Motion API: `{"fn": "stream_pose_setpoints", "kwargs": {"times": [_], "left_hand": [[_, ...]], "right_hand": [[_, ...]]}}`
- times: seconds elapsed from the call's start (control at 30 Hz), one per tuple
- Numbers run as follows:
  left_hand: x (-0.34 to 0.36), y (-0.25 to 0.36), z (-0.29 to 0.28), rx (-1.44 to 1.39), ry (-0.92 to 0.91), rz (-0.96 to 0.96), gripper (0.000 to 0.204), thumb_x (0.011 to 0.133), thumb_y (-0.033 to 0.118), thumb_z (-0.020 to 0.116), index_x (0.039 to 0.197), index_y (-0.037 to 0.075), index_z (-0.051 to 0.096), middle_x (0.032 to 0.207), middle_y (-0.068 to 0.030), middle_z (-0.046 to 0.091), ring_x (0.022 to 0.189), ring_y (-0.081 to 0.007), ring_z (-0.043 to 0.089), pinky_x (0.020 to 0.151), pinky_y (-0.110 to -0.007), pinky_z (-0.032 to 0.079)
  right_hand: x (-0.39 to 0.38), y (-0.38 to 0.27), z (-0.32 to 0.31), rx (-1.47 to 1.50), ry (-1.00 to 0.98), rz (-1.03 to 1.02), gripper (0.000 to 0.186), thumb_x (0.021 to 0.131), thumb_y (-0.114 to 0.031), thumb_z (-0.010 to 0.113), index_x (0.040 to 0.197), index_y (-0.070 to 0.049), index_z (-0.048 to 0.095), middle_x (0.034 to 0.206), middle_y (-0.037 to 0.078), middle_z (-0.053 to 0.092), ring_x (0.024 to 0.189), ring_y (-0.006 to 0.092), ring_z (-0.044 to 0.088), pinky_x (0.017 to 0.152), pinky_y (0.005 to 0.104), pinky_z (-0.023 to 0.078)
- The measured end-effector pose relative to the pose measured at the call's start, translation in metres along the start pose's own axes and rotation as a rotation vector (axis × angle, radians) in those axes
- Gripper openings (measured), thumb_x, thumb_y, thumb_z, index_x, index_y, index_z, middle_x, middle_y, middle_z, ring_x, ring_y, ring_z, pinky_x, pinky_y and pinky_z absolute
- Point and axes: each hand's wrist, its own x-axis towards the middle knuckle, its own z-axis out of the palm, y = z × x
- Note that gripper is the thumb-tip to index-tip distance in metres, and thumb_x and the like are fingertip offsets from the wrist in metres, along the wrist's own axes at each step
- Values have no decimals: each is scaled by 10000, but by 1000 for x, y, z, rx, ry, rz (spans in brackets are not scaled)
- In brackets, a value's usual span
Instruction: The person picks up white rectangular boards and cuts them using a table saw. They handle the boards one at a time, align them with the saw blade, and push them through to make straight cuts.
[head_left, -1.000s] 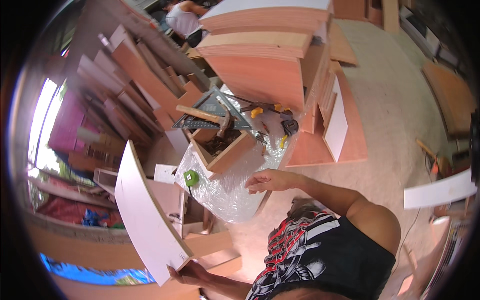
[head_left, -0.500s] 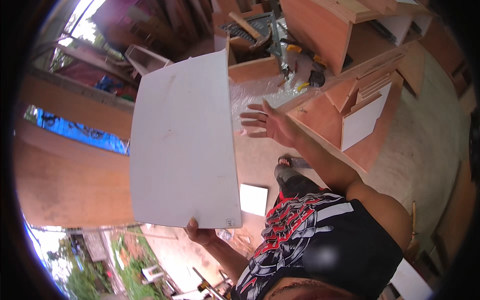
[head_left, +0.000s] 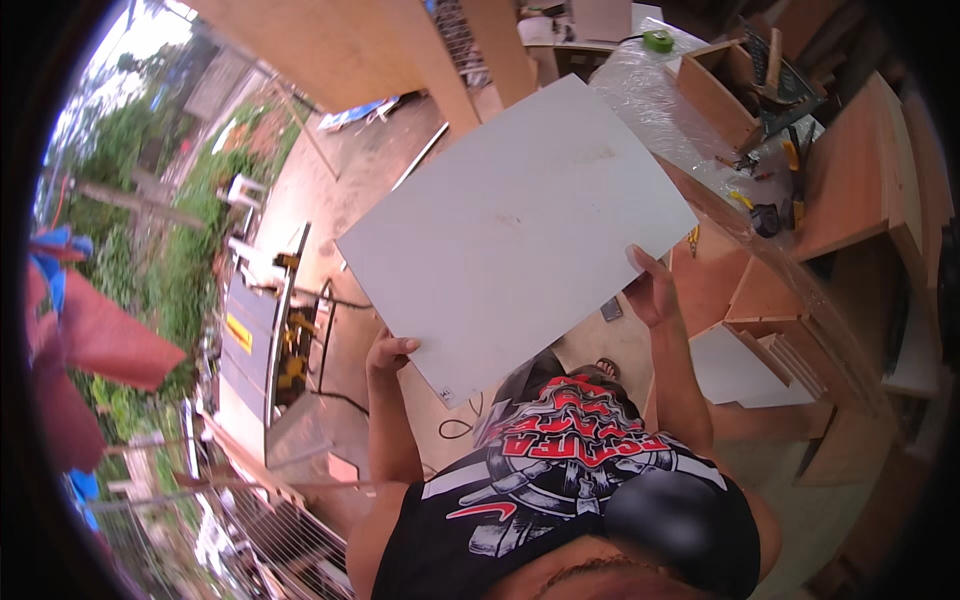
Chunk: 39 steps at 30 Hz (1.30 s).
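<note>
A large white rectangular panel (head_left: 510, 230) is held up in front of my body, tilted, with faint brown smudges on its face and a small printed label at its near corner. My left hand (head_left: 388, 353) grips the panel's left edge close to that corner, thumb on the upper face. On the right edge, my right hand (head_left: 650, 287) holds it the same way, thumb on top. The fingers of both hands are mostly hidden beneath the panel.
Right of me, a plastic-wrapped surface (head_left: 640, 95) bears a wooden box (head_left: 715, 95) with tools, a tape measure (head_left: 766, 220) and green tape (head_left: 658, 41). Wooden cabinet parts (head_left: 860, 180) stand beside it. At left is a table saw (head_left: 250, 330), with cables on the floor.
My right hand, open and apart from the panel before, now grips its right edge. The view has swung left, toward the table saw and greenery, and the panel is turned at an angle.
</note>
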Motion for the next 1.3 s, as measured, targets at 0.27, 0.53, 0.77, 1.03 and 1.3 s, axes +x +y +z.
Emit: {"fn": "stream_pose_setpoints", "kwargs": {"times": [0.27, 0.53, 0.77, 1.03, 1.3], "left_hand": [[-141, -145, 3, -295, 432, -8, 613, 893, 287, 682, 1396, 15, 458, 1281, -139, 600, 1162, -269, 604, 961, -417, 516], [-205, -284, -30, -713, 680, 215, 716, 1004, 586, 387, 1505, 78, 327, 1501, -137, 428, 1390, -312, 402, 1148, -491, 329], [-363, -308, -115, -663, 1071, 278, 680, 1000, 545, 475, 1408, 2, 443, 1336, -149, 578, 1210, -282, 571, 1019, -426, 462], [-450, -285, -192, -348, 1675, 171, 432, 1019, 285, 530, 1100, -134, 594, 998, -177, 692, 795, -244, 695, 722, -364, 566], [-408, -249, -334, -314, 1768, 80, 362, 1009, 236, 542, 1089, -109, 622, 969, -144, 689, 840, -216, 657, 750, -356, 522]], "right_hand": [[-94, 70, 2, -136, -176, 138, 489, 868, -15, 657, 1332, -12, 502, 1227, 92, 612, 1117, 214, 621, 942, 384, 534], [-166, 188, 108, -699, -536, 177, 233, 844, -11, 736, 1071, 18, 692, 1035, 56, 717, 913, 108, 657, 832, 282, 523], [-180, 331, 148, -522, -569, 438, 249, 852, 25, 692, 1099, -3, 668, 1052, 73, 708, 923, 158, 679, 855, 331, 554], [-141, 481, 132, -292, -361, 788, 391, 873, 0, 642, 1257, -34, 570, 1171, 75, 648, 1086, 218, 628, 926, 415, 530], [-14, 608, 189, -293, -398, 879, 415, 887, -54, 636, 1290, -20, 544, 1233, 98, 623, 1142, 245, 594, 978, 432, 488]]}}
